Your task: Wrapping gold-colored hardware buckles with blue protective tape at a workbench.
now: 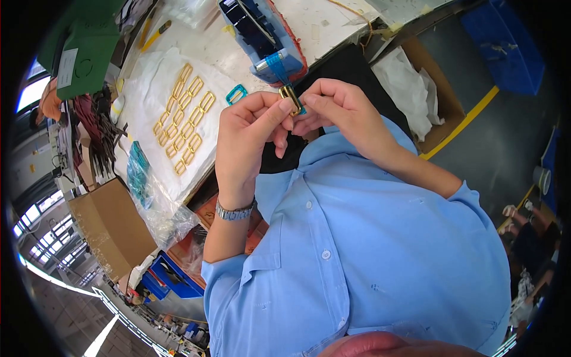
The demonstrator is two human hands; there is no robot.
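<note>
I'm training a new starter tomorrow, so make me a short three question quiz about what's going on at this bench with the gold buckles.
1. True or false: both the left hand and the right hand grip the gold buckle.
2. What colour is the film strip running up from that buckle? A) red B) blue C) white
3. Fill the gap: the rows of gold buckles lie on a ____ sheet on the table.

Key: 1 true; 2 B; 3 white. The teal buckle lying alone beside the rows is not part of any question.
</note>
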